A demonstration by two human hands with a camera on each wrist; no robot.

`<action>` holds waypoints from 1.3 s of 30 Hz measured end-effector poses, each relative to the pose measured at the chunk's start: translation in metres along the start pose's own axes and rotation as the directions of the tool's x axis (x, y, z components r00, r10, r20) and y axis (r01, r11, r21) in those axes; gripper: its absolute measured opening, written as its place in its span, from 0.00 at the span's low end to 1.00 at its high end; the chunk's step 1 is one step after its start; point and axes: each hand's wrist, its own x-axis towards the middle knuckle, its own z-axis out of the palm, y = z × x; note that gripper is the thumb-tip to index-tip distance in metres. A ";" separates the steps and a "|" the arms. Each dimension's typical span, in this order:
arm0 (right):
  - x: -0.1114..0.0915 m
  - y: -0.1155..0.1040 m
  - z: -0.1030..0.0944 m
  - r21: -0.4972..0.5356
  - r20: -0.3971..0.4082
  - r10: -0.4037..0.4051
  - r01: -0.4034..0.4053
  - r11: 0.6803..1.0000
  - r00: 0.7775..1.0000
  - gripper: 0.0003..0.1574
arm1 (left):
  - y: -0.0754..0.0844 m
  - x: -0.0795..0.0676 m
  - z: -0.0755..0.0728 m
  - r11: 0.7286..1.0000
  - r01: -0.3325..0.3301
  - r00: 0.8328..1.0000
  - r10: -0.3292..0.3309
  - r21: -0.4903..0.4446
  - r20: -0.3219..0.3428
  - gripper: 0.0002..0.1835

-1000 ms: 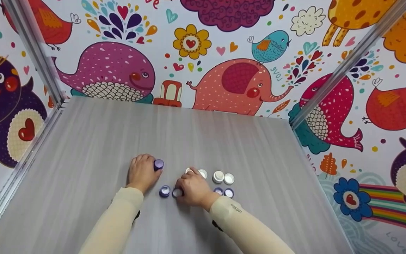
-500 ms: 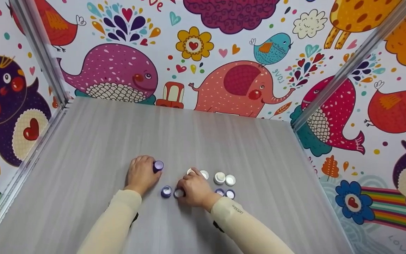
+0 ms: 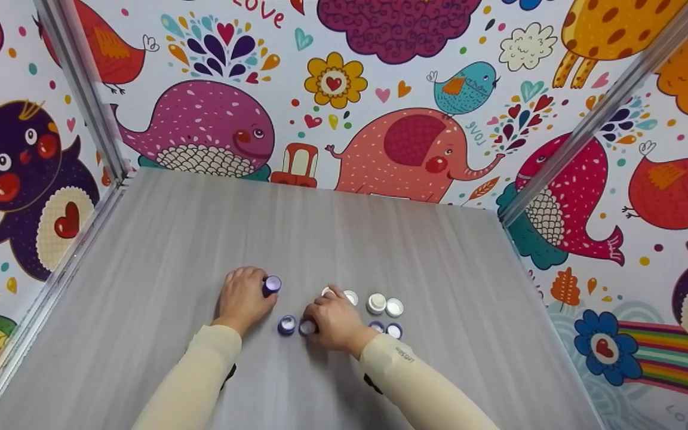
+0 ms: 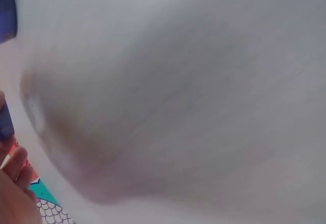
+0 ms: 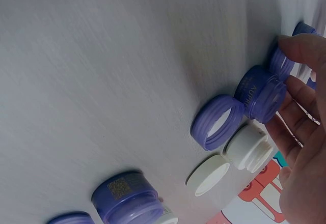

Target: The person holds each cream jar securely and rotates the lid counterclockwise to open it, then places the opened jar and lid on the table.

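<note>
In the head view, my left hand (image 3: 245,297) grips a small purple jar (image 3: 272,285) at its right side, pale top facing up. A bit of that jar (image 4: 6,123) also shows at the left edge of the left wrist view. My right hand (image 3: 335,316) pinches a purple screw lid (image 5: 281,64) between thumb and fingers. Left of this lid stands an open purple jar (image 3: 286,325) with pale contents. Another open purple jar (image 5: 260,94) sits right by the right fingers, beside a second purple lid (image 5: 217,122); both are hidden under the hand in the head view.
Farther right stand an open white jar (image 3: 375,303) with its white lid (image 3: 395,307), and a purple jar (image 3: 377,326) with its lid (image 3: 394,331). Behind the right hand are another white jar (image 5: 249,147) and white lid (image 5: 209,175). Printed walls (image 3: 200,125) enclose the grey table (image 3: 344,239).
The head view has shifted slightly, moving the whole scene a little right and down. Both hands keep their holds, with no clear movement relative to the jars.
</note>
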 end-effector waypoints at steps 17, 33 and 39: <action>0.000 0.004 -0.014 0.079 -0.034 0.058 -0.055 0.995 0.998 0.21 | 0.004 -0.001 -0.002 1.000 -0.021 1.000 0.021 0.006 -0.011 0.20; 0.032 0.002 -0.037 0.211 -0.093 0.212 -0.189 0.959 0.973 0.18 | 0.026 0.001 -0.005 0.978 -0.205 0.978 0.205 0.035 -0.027 0.20; 0.037 -0.002 -0.039 0.197 -0.114 0.233 -0.208 0.958 0.966 0.20 | 0.034 0.002 -0.006 0.960 -0.265 0.963 0.268 0.085 -0.020 0.20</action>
